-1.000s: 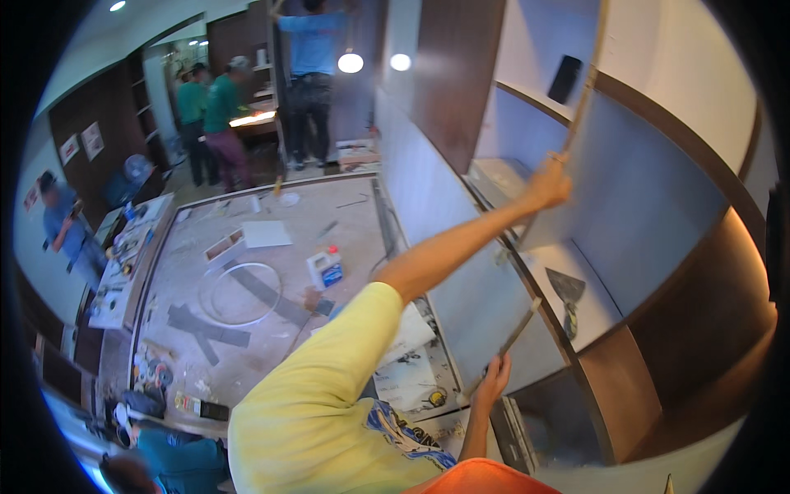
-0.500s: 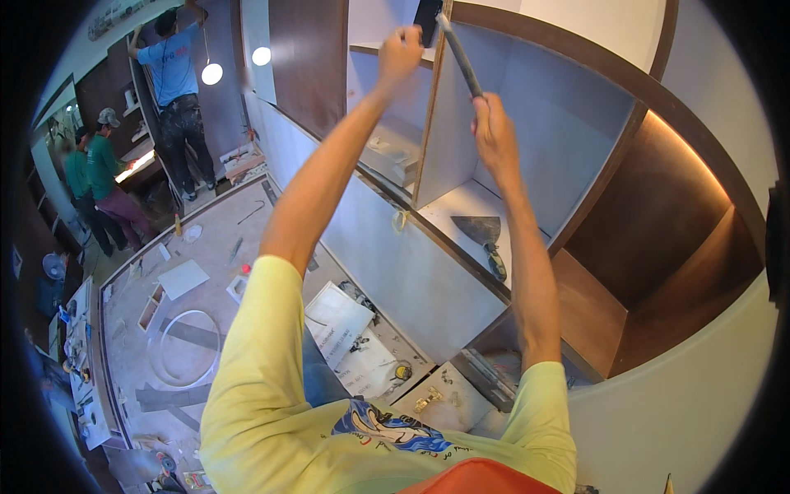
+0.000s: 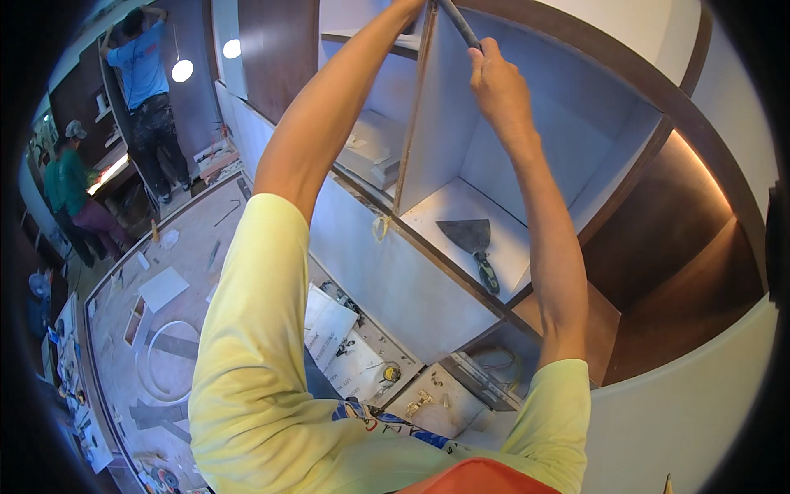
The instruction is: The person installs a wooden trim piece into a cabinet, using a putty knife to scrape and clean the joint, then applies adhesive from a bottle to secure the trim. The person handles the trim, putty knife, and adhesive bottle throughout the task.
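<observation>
Right hand (image 3: 498,86) grips rod (image 3: 459,23); scraper (image 3: 473,243) on shelf (image 3: 510,263) below.

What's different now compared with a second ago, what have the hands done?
The right hand came up from low by the cabinet and gripped a dark rod-like tool at the vertical divider panel. The left hand rose out of view along the panel's top. The putty knife stayed on the shelf.
</observation>
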A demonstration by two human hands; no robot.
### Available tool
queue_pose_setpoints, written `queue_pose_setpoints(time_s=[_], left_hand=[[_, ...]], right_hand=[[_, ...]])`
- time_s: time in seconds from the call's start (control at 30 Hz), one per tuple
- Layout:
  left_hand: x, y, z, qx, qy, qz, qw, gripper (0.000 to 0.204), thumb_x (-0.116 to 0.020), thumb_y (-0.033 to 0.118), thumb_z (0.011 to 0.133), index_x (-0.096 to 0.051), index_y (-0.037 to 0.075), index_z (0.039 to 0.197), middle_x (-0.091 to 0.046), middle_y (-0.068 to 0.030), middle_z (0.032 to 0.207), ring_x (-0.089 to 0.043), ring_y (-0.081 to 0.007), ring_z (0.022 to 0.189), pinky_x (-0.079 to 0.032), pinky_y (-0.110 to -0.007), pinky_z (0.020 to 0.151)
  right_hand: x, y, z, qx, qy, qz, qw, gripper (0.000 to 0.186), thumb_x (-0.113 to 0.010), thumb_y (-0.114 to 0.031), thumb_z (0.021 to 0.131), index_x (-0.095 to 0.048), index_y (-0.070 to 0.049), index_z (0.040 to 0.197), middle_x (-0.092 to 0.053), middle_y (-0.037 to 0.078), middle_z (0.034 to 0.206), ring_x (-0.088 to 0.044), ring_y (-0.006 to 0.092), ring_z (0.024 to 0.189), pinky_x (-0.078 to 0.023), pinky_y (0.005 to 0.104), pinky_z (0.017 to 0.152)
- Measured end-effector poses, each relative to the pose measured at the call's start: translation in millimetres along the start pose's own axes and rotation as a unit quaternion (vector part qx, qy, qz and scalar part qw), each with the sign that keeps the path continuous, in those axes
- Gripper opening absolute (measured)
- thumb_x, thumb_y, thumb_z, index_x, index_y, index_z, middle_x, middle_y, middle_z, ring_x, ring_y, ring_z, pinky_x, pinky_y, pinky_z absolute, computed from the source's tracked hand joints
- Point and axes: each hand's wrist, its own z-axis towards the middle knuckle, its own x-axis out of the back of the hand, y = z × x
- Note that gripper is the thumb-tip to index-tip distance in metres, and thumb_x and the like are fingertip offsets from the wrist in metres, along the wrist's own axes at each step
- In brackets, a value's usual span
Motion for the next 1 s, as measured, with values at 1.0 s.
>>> queue_pose_setpoints(time_s=[1.0], left_hand=[[25,20,-24,-0.038,-0.019,0.092,0.995,0.037,-0.044,0.009,0.095,-0.055,0.001,0.130,-0.065,-0.0239,0.119,-0.061,-0.0416,0.114,-0.046,-0.051,0.100]], right_hand=[[-25,6,7,0.032,0.005,0.078,0.996,0.032,-0.043,-0.032,0.109,-0.051,-0.002,0.103,-0.064,0.028,0.076,-0.063,0.0508,0.073,-0.046,0.0552,0.063]])
